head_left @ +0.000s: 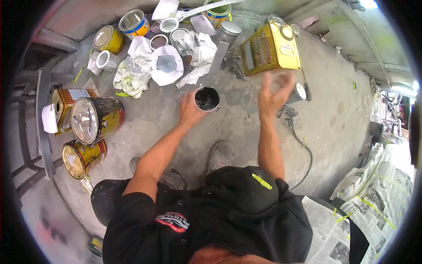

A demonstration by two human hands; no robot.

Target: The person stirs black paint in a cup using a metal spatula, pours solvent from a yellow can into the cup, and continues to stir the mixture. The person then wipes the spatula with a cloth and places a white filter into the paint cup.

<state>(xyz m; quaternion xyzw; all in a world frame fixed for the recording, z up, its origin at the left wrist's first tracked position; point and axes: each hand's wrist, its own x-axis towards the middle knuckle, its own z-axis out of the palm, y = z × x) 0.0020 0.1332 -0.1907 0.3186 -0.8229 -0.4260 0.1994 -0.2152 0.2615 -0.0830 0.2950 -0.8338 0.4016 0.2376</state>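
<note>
My left hand [190, 111] is wrapped round the side of a small round cup [206, 99] with black paint in it. The cup's mouth faces up toward me. Over on the right, my right hand [275, 96] is raised with its fingers apart and slightly blurred, holding nothing. Just beyond its fingertips stands a yellow rectangular metal can [268, 50] with a capped spout and a handle on top. Next to this hand a spray gun [289, 112] with a pale-faced round cup [300, 91] lies on the floor, partly hidden by the hand.
Crumpled rags [136, 68], a paper-lined container of grey paint [167, 64] and several tins [134, 22] crowd the far side. Paint-stained cans [85, 121] stand at left. A dark hose [310, 160] curves across the floor at right, toward newspaper-covered panels [373, 193].
</note>
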